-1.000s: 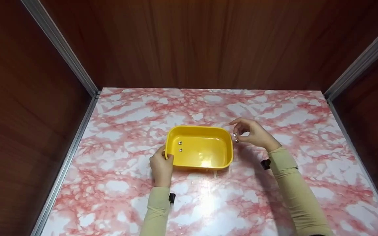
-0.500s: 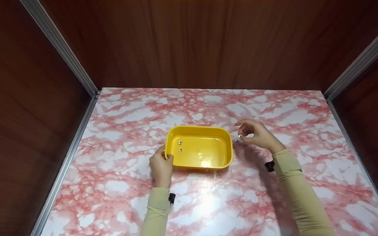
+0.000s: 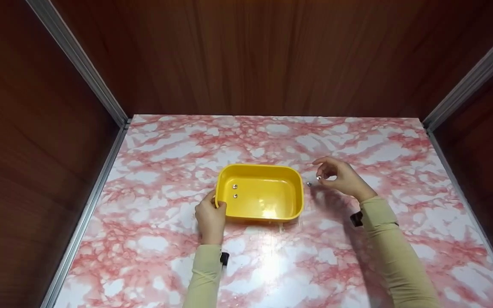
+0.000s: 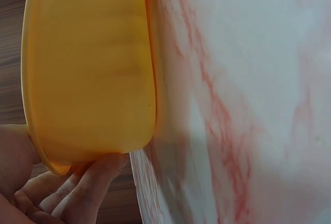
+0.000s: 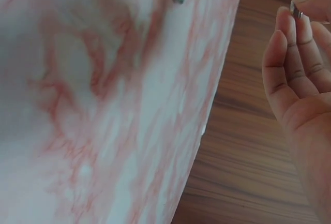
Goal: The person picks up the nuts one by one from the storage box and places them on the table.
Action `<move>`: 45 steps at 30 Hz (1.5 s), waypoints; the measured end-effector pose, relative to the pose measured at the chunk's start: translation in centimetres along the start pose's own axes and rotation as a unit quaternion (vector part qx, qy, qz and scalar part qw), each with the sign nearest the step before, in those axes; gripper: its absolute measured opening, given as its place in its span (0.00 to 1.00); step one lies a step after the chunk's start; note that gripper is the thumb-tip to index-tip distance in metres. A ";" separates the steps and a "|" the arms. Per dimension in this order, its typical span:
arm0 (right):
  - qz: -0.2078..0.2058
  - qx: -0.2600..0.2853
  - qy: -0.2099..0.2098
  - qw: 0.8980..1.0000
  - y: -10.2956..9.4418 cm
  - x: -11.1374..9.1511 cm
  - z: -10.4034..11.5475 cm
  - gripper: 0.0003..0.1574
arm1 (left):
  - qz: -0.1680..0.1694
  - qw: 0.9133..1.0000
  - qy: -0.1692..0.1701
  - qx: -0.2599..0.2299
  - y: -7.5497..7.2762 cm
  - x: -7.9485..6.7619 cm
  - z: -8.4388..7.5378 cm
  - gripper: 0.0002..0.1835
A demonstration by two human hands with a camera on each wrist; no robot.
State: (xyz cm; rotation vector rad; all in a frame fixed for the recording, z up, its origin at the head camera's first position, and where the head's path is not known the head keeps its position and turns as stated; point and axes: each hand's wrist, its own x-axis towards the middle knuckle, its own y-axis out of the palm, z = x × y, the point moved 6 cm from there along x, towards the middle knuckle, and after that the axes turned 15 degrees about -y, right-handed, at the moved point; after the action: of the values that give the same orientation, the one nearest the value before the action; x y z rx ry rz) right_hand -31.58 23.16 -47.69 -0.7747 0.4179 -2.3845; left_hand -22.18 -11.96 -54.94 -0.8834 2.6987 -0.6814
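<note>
As left hand (image 3: 210, 217) grips tub (image 3: 268, 190) at eight o'clock, right hand (image 3: 347, 181) pinches a metal bit (image 5: 296, 10)! Two others (image 3: 235, 187) lie inside.

Brown walls (image 3: 242, 55), grey rails (image 3: 84, 64), marbled tabletop (image 3: 144, 214) (glossy)

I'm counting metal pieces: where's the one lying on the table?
In the head view, the metal piece lies on the table just right of the yellow tub and left of the right hand.
</note>
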 end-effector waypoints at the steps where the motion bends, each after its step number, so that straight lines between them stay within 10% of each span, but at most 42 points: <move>1: 0.000 -0.001 0.004 1.000 0.0 -0.1 -0.1 0.29 | 0.002 1.000 -0.001 0.001 0.0 0.0 0.0 0.20; 45: -0.022 -0.028 0.063 0.997 0.0 -2.3 -4.1 0.27 | 0.001 1.000 0.006 -0.002 0.0 0.0 0.0 0.19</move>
State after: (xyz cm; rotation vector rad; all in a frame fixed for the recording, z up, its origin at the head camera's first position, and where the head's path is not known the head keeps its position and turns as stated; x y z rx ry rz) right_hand -32.65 25.04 -51.85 -0.6659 0.5268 -2.4803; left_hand -22.17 -11.97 -54.89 -0.8793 2.7125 -0.6818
